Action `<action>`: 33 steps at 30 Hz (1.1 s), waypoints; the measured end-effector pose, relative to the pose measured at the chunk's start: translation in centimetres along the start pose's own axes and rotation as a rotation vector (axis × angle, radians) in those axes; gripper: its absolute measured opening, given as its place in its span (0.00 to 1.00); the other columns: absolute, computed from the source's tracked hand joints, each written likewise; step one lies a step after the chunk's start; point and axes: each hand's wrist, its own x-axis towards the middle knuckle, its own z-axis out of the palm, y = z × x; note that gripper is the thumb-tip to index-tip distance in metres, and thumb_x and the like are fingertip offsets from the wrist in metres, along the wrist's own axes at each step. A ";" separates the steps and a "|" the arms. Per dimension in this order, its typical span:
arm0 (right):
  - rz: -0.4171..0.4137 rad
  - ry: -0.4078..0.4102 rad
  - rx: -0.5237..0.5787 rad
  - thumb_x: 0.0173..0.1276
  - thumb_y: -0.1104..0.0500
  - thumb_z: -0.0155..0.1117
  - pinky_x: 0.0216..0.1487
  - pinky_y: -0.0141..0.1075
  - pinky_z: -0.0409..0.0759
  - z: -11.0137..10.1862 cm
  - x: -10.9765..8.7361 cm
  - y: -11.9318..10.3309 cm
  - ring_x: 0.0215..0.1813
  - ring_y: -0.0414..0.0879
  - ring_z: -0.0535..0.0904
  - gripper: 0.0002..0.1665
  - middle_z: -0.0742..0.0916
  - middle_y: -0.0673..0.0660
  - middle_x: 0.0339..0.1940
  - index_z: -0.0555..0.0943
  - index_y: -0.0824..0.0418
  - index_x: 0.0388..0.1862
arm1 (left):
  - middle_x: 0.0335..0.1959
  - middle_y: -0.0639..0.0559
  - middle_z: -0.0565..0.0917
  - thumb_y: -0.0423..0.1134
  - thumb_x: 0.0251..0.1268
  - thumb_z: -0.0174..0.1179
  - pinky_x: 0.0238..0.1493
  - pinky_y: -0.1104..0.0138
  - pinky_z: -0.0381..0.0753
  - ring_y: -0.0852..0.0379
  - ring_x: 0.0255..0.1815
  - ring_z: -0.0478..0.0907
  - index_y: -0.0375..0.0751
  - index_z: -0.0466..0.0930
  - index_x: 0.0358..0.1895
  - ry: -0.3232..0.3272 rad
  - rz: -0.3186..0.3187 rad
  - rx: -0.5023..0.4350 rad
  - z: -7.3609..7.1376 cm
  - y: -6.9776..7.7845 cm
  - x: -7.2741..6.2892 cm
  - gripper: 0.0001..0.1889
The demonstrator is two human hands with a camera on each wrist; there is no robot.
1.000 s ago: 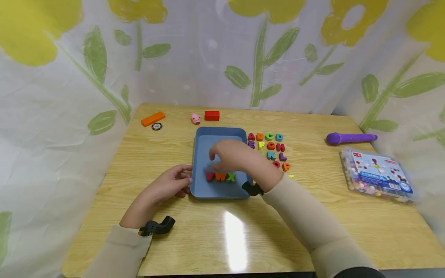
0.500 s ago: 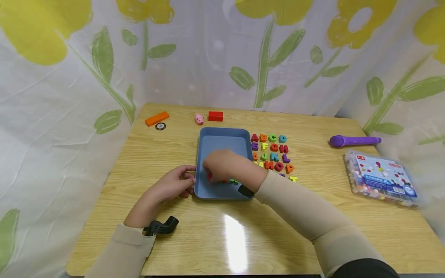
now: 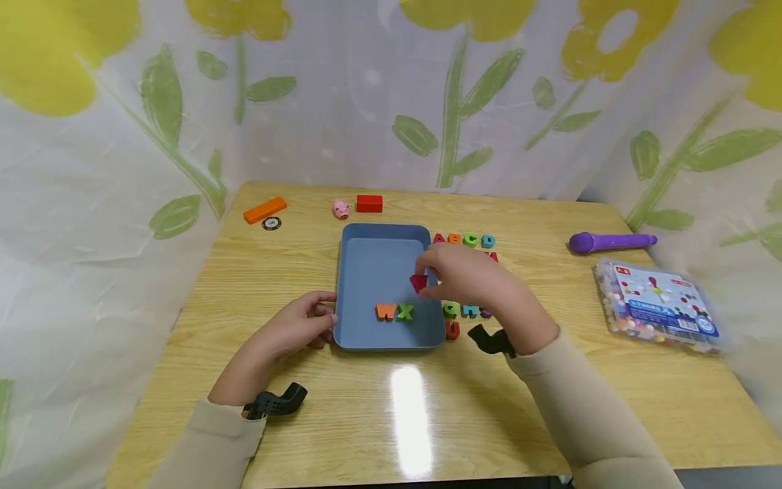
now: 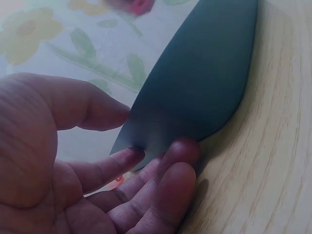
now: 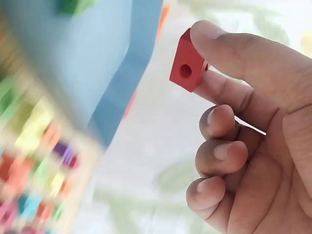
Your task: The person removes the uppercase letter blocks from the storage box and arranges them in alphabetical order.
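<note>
My right hand (image 3: 470, 277) pinches a red letter V bead (image 3: 418, 283) between thumb and forefinger, above the right part of the blue tray (image 3: 379, 265). In the right wrist view, the red letter has a round hole in its side, and the other fingers curl loosely toward the palm. An orange W (image 3: 385, 312) and a green X (image 3: 405, 312) lie side by side on the tray floor. My left hand (image 3: 299, 320) rests at the tray's left side; in the left wrist view its fingertips touch the outer wall and the thumb is right at the rim.
Rows of coloured letters (image 3: 470, 239) stand right of the tray, partly hidden by my right hand. Behind the tray are a red block (image 3: 369, 204), a pig figure (image 3: 341, 209), an orange bar (image 3: 265, 210) and a chip (image 3: 271, 223). Far right lie a purple stick (image 3: 613, 242) and a bead box (image 3: 658, 302).
My right hand reached down to the V left of the W, took it, and lifted it up and to the right. The left hand stays at the tray's side.
</note>
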 end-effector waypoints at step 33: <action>0.226 0.025 0.078 0.70 0.56 0.81 0.46 0.46 0.85 4.9 -7.1 4.4 0.40 0.47 0.82 0.15 0.91 0.52 0.44 0.90 0.60 0.51 | 0.59 0.34 0.81 0.36 0.84 0.56 0.43 0.60 0.86 0.50 0.43 0.85 0.33 0.61 0.84 0.014 0.009 0.027 0.0 -0.3 0.2 0.32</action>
